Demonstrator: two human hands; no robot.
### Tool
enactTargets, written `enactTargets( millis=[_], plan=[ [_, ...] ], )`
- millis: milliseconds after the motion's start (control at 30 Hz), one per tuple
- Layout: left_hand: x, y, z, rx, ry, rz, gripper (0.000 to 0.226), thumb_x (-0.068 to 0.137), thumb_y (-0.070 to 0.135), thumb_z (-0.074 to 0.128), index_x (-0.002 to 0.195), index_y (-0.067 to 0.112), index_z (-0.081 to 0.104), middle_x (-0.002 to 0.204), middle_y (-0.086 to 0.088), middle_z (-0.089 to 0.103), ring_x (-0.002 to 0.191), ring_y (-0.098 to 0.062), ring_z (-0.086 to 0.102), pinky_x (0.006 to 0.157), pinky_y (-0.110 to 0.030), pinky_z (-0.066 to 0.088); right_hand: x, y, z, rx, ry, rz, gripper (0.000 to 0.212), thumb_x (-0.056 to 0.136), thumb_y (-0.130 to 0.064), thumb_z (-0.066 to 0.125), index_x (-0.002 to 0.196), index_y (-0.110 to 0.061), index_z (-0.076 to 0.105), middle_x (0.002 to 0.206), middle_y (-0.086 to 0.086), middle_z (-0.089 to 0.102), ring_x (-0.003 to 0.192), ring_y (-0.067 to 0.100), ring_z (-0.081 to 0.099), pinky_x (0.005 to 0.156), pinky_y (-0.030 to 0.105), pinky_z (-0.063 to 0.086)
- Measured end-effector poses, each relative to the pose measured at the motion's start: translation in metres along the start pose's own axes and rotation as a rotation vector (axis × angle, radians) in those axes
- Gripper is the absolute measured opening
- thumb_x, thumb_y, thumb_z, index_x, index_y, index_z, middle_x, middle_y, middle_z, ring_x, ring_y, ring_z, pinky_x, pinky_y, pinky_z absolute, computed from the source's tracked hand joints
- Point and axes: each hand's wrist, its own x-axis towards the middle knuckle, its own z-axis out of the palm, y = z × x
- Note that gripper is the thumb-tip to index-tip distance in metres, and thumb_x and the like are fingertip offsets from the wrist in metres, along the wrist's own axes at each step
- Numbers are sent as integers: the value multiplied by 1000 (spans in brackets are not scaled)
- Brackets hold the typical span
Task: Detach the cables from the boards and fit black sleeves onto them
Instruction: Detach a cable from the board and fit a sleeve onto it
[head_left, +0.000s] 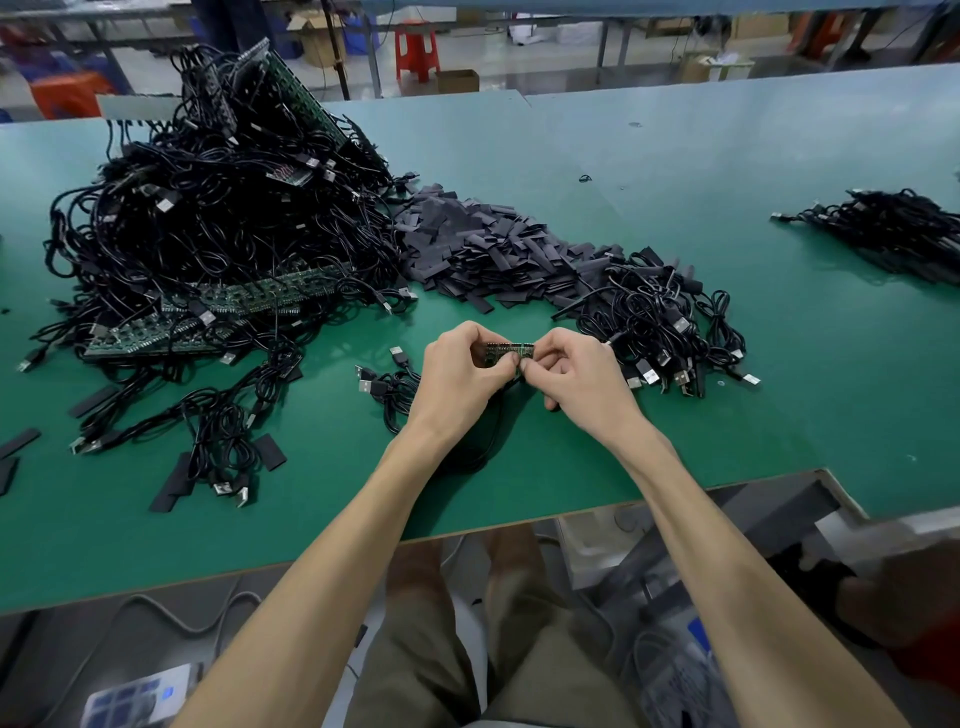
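Board strip: a short green board strip (511, 351) was held just above the table, at front centre, between both hands.
Left hand: I saw the left hand (460, 371) pinching the strip's left end, fingers curled round it.
Right hand: the right hand (576, 374) pinched the strip's right end, thumb and forefinger pressed together on it.
Black cable: a black cable (493, 431) ran from under the hands toward the near edge; I could not tell where it met the strip.
USB bundle: a small USB bundle (389, 384) lay just left of the left hand.
Sleeve heap: the sleeve heap (483, 249), flat and black, lay beyond the hands.
Cable mound: a tall cable mound (208, 218) with long green boards (249, 301) in it stood at the left, touching the sleeves.
Right cable pile: the right cable pile (660, 322) lay just beside the right hand.
Green table (779, 389): it carried all of this.
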Motion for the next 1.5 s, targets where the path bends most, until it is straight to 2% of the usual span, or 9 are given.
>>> enactTargets(
  millis=[500, 800, 1067, 1200, 1400, 1500],
  plan=[
    [-2, 0, 1, 8, 10, -9, 12, 87, 19, 77, 84, 22, 65, 69, 11, 66, 56, 5, 55, 55, -11, 41, 1, 2, 1, -11, 5, -3, 15, 91, -17, 74, 82, -19, 62, 68, 4, 67, 43, 9, 61, 51, 15, 44],
    [-1, 3, 1, -9, 6, -13, 10, 87, 17, 76, 85, 18, 66, 70, 11, 66, 56, 6, 55, 54, -11, 40, -1, 0, -2, -18, 0, -5, 11, 92, -17, 73, 86, -12, 65, 61, -1, 65, 44, 8, 60, 52, 16, 45],
    [-3, 3, 3, 11, 33, 6, 9, 88, 17, 75, 86, 18, 66, 72, 14, 63, 60, 9, 55, 56, -8, 38, -1, -1, -1, -26, 6, -1, 11, 92, -17, 73, 86, -12, 65, 59, -5, 63, 43, 8, 60, 53, 16, 45],
    [-4, 2, 5, 17, 37, 13, 15, 89, 16, 75, 82, 22, 63, 74, 14, 64, 63, 10, 56, 59, -8, 39, -1, -2, 0, -45, 23, -4, 17, 91, -18, 73, 80, -16, 61, 58, -9, 61, 42, 8, 59, 51, 16, 45],
    [6, -5, -6, -55, -84, 20, 15, 87, 17, 81, 83, 23, 67, 67, 14, 64, 55, 6, 54, 55, -10, 39, -3, -3, -4, 55, -14, 9, 12, 93, -12, 73, 88, -5, 65, 59, 6, 67, 48, 6, 61, 56, 13, 44],
    [7, -7, -6, -80, -52, 23, 11, 87, 17, 81, 86, 20, 70, 65, 15, 61, 55, 6, 52, 55, -10, 37, -4, -4, -5, 76, -21, 1, 11, 94, -12, 73, 89, -6, 65, 61, 6, 65, 49, 7, 62, 58, 14, 46]
  ],
)
